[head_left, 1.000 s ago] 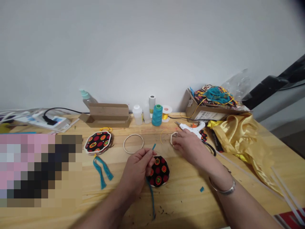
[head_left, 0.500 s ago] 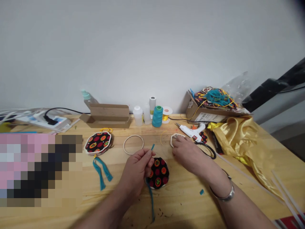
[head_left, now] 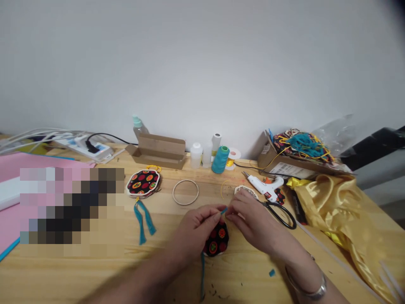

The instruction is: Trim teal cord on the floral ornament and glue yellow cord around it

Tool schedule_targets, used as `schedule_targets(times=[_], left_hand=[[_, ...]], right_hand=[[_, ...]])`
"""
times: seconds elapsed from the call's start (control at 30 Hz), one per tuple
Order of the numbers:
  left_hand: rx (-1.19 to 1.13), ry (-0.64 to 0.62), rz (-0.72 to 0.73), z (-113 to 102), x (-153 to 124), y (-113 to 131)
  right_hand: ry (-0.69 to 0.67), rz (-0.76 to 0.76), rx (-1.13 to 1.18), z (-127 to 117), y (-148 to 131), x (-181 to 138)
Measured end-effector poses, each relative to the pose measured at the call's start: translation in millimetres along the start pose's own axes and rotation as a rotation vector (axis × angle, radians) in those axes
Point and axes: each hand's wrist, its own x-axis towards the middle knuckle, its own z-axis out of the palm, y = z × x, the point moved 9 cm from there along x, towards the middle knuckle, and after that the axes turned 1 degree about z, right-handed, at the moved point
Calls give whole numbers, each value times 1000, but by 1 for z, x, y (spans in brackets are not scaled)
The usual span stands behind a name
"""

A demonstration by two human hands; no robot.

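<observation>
My left hand (head_left: pixel 196 230) is closed, pinching a teal cord (head_left: pixel 202 270) whose short end sticks up at its fingertips while the long part hangs down toward the table's near edge. My right hand (head_left: pixel 253 219) is closed too, its fingertips pinching that upper cord end right against the left fingers. Under both hands lies a round black fabric patch (head_left: pixel 217 240) with red and orange flowers, partly hidden by the left hand. A carved wooden piece (head_left: pixel 245 191) lies just behind the right hand.
On the wooden table (head_left: pixel 95 261) lie a wooden ring (head_left: pixel 185 192), a flowered ornament stack (head_left: pixel 143 184) with a teal tassel (head_left: pixel 143 219), a glue gun (head_left: pixel 264 185), scissors (head_left: pixel 281 214), yellow satin (head_left: pixel 344 215), thread spools (head_left: pixel 220 159), two cardboard boxes and a power strip.
My right hand left the carved wooden piece and came in to the left hand, taking hold of the cord's upper end. The view shifted left and down.
</observation>
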Motion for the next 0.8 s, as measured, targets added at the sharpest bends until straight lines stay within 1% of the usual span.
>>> schedule_targets(times=[0.13,0.23,0.33,0.47,0.53,0.57,0.7,0.8], left_hand=[[67,-4,5,1,-1,0],[58,35,-30,-4,0,-3],[-18,74,-54,-8,1,-7],[-131,80,-50,-10,2,-10],[-159,80,-46,-11,2,-11],[-169,80,-43,-11,2,-10],[-186,79,-45,-10,3,-10],[-185,69,-42,-9,3,-9]], right_hand=[[51,-22,24,-2,-2,2],[93,-25,21,-4,-2,3],[167,27,4,-8,6,4],[297,130,53,-16,22,3],[335,196,142,-17,32,2],[334,234,209,-16,36,2],[246,426,582,4,53,2],[196,563,853,22,60,-1]])
